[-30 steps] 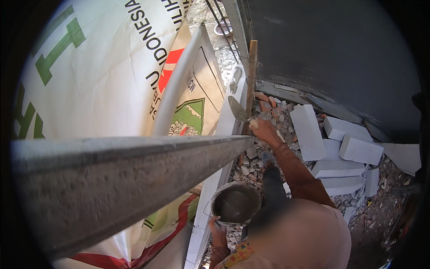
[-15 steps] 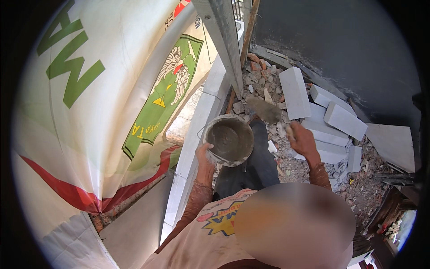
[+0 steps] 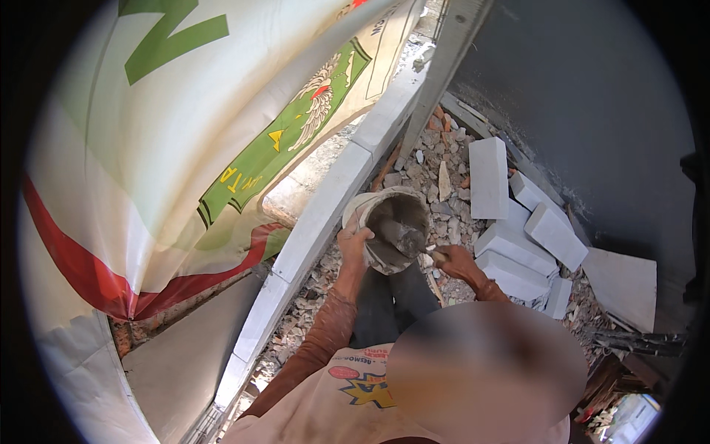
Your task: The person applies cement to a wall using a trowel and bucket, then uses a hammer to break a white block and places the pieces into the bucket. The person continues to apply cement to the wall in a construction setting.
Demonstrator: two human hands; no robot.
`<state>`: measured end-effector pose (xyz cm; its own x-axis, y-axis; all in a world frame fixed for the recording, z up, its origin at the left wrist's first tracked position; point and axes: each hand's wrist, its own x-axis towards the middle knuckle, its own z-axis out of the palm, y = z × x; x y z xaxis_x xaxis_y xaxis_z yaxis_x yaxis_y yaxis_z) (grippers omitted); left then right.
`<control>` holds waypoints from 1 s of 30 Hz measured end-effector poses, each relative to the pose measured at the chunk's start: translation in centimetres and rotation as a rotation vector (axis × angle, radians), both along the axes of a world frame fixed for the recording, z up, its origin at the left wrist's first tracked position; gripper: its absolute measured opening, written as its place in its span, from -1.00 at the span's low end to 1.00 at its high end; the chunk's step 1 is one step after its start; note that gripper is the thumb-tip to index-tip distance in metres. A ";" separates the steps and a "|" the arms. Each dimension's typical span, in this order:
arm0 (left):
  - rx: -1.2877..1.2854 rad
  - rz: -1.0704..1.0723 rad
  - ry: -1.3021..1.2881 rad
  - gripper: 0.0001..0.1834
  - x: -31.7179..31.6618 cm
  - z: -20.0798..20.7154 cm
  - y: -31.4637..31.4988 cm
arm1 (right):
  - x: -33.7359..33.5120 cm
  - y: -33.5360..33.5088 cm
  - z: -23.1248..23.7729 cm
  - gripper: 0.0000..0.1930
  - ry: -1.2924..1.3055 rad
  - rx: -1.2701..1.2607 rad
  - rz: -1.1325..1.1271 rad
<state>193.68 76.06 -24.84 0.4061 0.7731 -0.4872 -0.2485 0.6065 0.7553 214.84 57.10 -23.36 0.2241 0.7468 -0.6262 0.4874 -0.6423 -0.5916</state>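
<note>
A round bucket (image 3: 361, 202), its rim crusted with grey, is tilted in front of my legs. Wet grey mortar (image 3: 384, 214) coats the inside. With thumb over the rim, my left hand (image 3: 353, 240) grips the bucket's left side. My right hand (image 3: 458, 263) is closed around the handle of a mortar trowel (image 3: 409, 240). The trowel's blade is inside the bucket, smeared with mortar and partly lost against its dark interior.
A low wall of pale blocks (image 3: 325, 194) runs along my left, with a large printed sheet (image 3: 222, 96) beyond it. Loose white blocks (image 3: 489, 177) lie on rubble (image 3: 444, 174) at right, near a dark wall (image 3: 584, 96). A wooden post (image 3: 444, 66) slants ahead.
The trowel has moved from above the rubble, leftward and down into the bucket. The bucket is now tipped toward the right hand. The view has shifted somewhat.
</note>
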 end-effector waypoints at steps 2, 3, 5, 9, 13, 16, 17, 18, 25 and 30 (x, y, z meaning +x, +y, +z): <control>-0.009 0.084 -0.134 -0.35 -1.1 -2.7 0.1 | -0.4 -1.0 0.4 -0.55 0.127 -0.002 -0.144; -0.100 0.100 -0.090 -0.37 -1.8 -4.2 0.2 | -0.9 -1.1 0.5 -0.55 0.178 0.015 -0.233; -0.202 0.138 -0.130 -0.39 -3.1 -7.6 0.5 | -1.7 -0.4 0.4 -0.50 0.155 0.092 -0.272; -0.316 0.214 -0.125 -0.49 -5.8 -12.8 -1.1 | -3.3 5.5 -2.9 -0.43 0.130 0.139 -0.471; -0.340 0.342 -0.089 -0.44 -7.9 -14.5 -2.6 | -3.2 16.7 -10.7 -0.46 0.157 0.215 -0.724; -0.398 0.384 -0.147 -0.35 -9.8 -14.0 -3.7 | -0.9 26.0 -15.8 -0.59 0.268 0.297 -0.911; -0.417 0.413 -0.010 -0.47 -10.3 -14.1 -3.7 | 0.3 29.0 -17.0 -0.62 0.295 0.370 -0.945; -0.340 0.435 -0.008 -0.58 -11.1 -14.0 -4.1 | 1.4 31.8 -18.1 -0.64 0.347 0.420 -1.004; -0.594 0.429 0.162 -0.46 -15.6 -13.6 -5.1 | 10.0 47.3 -23.4 -0.38 -0.287 0.586 -1.203; -0.806 0.305 0.358 -0.47 -17.5 -12.1 -6.0 | 14.7 51.5 -22.7 -0.23 -0.283 0.417 -1.249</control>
<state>176.20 70.06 -36.97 -0.0372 0.1953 -0.9800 -0.3172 0.9277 0.1969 229.49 108.58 -46.07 0.9722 0.0719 -0.2229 -0.1498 -0.5410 -0.8276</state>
